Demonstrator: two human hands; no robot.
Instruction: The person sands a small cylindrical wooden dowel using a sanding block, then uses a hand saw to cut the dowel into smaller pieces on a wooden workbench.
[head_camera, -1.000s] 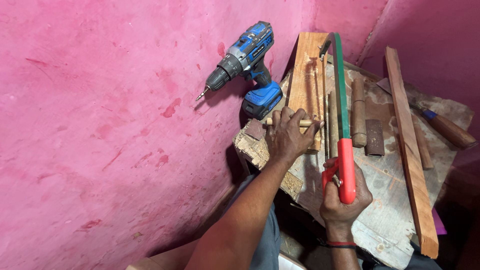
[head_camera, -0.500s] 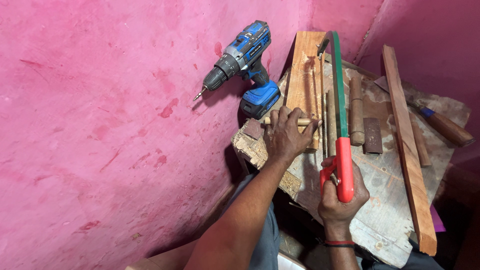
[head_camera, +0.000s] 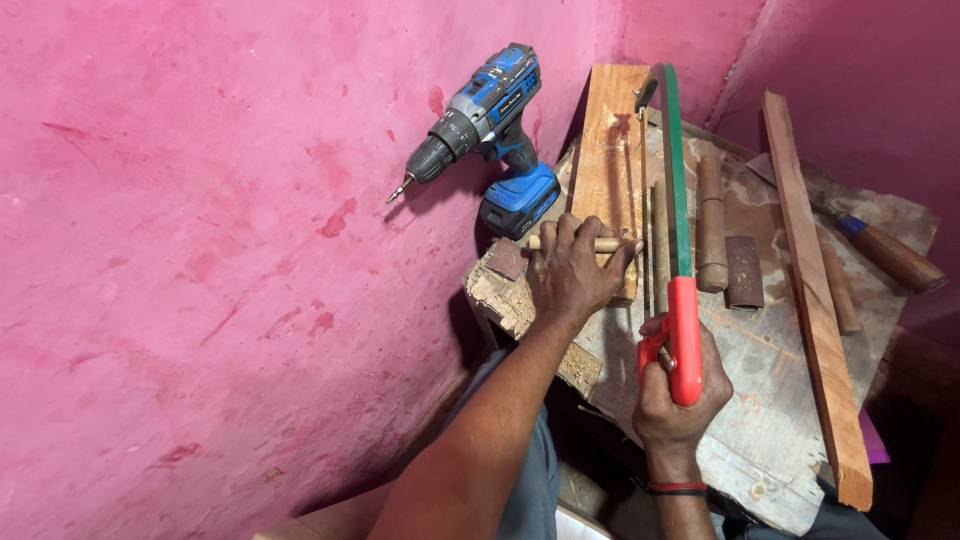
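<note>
Left hand: the left hand (head_camera: 570, 275) was closed, palm down, over a thin round pale wooden dowel (head_camera: 600, 243), pinning it across a flat orange-brown wooden plank (head_camera: 610, 150).
Right hand: the right hand (head_camera: 675, 395) was wrapped tight round the smooth red plastic handle of a hacksaw with a green metal frame (head_camera: 677, 180); the blade side lay just beside the dowel's free end.
Materials: the plank showed straight grain; 2 short turned brown wooden pegs (head_camera: 710, 225) and a dark rectangular block (head_camera: 744, 270) lay to the saw's right.
Surface: a worn, chipped grey-brown wooden bench top (head_camera: 770, 420), its left edge crumbling; a long reddish wooden strip (head_camera: 815, 310) ran along it, and a wooden-handled tool (head_camera: 885, 255) lay at the far right.
Room: rough, stained pink plastered walls (head_camera: 200, 250) met in a corner; a blue and black cordless drill (head_camera: 490, 120) stood by the left wall.
Change: compared with 1 second before, the saw sat slightly nearer the person; the left hand's hold looked unchanged.
</note>
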